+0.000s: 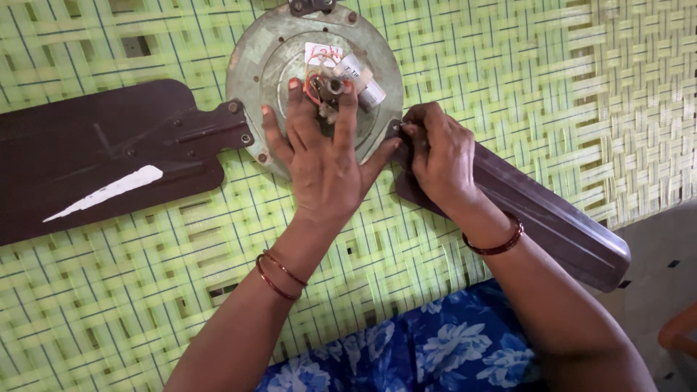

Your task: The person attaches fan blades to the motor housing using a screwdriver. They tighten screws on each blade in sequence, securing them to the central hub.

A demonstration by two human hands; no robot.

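A round grey-green ceiling fan motor housing (254, 65) lies on a woven green mat, with wires and a small white cylinder (363, 80) at its centre. My left hand (323, 156) lies flat on the housing, fingers spread. A dark brown fan blade (94, 156) is fixed to the housing's left side by a bracket (210, 131). A second brown blade (559, 221) runs down to the right. My right hand (439, 156) is closed over that blade's bracket end, where it meets the housing rim; what the fingers pinch is hidden.
The woven green and yellow mat (145, 290) fills most of the view. Blue floral cloth (428, 348) covers my lap at the bottom. A grey floor (661, 261) shows at the right edge. Another bracket (308, 6) juts from the housing's top.
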